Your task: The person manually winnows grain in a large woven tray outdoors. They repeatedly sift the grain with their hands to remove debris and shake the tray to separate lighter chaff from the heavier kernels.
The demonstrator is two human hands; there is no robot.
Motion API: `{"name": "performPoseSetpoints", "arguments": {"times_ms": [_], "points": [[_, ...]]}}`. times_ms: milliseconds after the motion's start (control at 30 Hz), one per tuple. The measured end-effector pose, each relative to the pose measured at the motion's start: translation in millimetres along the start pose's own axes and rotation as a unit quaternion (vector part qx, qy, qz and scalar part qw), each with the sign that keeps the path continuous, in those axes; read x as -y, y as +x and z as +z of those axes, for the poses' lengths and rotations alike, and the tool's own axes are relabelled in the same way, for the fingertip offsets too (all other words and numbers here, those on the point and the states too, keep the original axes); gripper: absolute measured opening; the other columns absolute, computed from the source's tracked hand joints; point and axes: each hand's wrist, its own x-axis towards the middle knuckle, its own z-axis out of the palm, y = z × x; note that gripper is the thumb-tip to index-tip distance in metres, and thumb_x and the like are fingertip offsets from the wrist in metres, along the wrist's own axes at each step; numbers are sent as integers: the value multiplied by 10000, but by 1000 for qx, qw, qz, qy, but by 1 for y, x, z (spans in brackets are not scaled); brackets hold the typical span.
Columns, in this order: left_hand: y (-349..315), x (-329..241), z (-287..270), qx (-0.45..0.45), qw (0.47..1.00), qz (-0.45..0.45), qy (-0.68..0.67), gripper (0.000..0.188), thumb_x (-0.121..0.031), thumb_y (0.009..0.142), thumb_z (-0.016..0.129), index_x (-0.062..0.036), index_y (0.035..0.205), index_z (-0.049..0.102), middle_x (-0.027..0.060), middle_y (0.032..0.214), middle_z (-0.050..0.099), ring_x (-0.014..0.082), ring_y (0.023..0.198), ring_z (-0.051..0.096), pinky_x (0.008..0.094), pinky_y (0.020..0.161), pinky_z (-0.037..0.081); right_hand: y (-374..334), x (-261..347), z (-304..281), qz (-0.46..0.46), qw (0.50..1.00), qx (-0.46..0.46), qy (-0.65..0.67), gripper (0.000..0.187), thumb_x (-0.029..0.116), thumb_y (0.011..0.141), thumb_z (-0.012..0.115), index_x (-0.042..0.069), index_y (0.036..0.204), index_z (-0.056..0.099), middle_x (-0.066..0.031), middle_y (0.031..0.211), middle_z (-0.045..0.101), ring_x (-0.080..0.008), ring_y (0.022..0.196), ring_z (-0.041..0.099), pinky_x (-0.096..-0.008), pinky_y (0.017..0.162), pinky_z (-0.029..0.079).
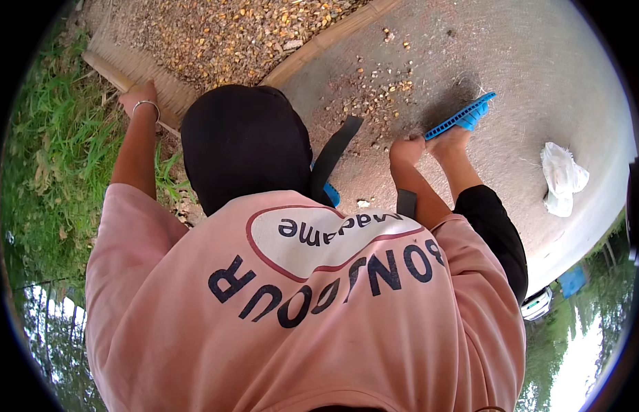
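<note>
My left hand [139, 98], with a bracelet at its wrist, is closed around the rim of a woven bamboo tray [169, 96]. Yellow corn kernels mixed with brown chaff [230, 34] cover much of the tray's bed. Down by the concrete, my right hand [407, 149] is curled into a fist beside my foot in a blue sandal [463, 118]. What that fist holds, if anything, is hidden. Loose kernels [395, 89] lie scattered on the ground between the tray and my right hand.
My black-clad knee [244, 144] hides part of the tray's near side. A dark strap [338, 152] hangs beside it. Green grass [65, 151] borders the left. On the concrete [525, 75] at right lies a crumpled white plastic bag [563, 178]. A white vehicle [537, 304] stands farther off.
</note>
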Motion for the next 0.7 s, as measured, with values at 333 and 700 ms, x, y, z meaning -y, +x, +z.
{"name": "performPoseSetpoints", "arguments": {"times_ms": [333,700], "points": [[3,11,-15,-17,1000,-5,7,876,-412,716,762,62,1292,304,240,1284,499,348,1157,536,394,984,433,-59,142,-16,35,940,217,261,474,12,755,597,-32,1208,465,-187,1052,614,-280,906,620,-374,746,509],[0,6,-15,-12,1000,-13,0,874,-414,717,761,61,1287,300,250,1279,500,349,1165,531,400,990,429,-10,96,-23,-75,997,22,3,317,82,685,659,-18,957,528,-194,893,618,-358,805,619,-403,717,512]]}}
